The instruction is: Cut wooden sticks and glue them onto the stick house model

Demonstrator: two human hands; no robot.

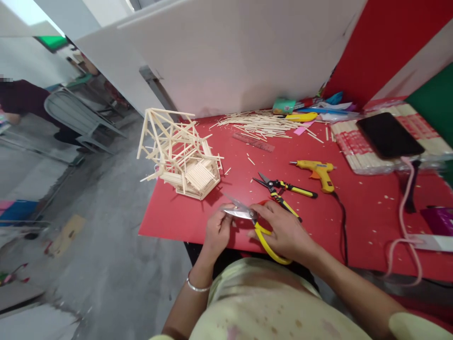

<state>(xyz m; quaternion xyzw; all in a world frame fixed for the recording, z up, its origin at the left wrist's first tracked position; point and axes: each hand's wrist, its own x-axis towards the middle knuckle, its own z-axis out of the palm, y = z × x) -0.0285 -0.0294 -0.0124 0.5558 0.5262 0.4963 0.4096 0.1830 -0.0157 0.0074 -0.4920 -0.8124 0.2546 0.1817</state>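
Observation:
My right hand (pixel 283 229) grips a pair of scissors (pixel 244 213) with yellow handles, its blades parted and pointing left. At the blades, my left hand (pixel 218 229) is pinched closed close to the front edge of the table; whatever sits between its fingertips is too small to make out. Just beyond my left hand stands a model built of thin wooden sticks (pixel 200 175), with an open lattice rising on its left side. Black and yellow snips (pixel 279 186) lie with their jaws apart beyond my right hand.
A yellow glue gun (pixel 318 171) with a black cord lies on the red table (pixel 170 222). Loose sticks (pixel 260 125), a ruler (pixel 253 140) and a yellow cutter (pixel 300 116) are at the back. A phone (pixel 389 134) rests on packed sticks. Another person (pixel 28 101) is at far left.

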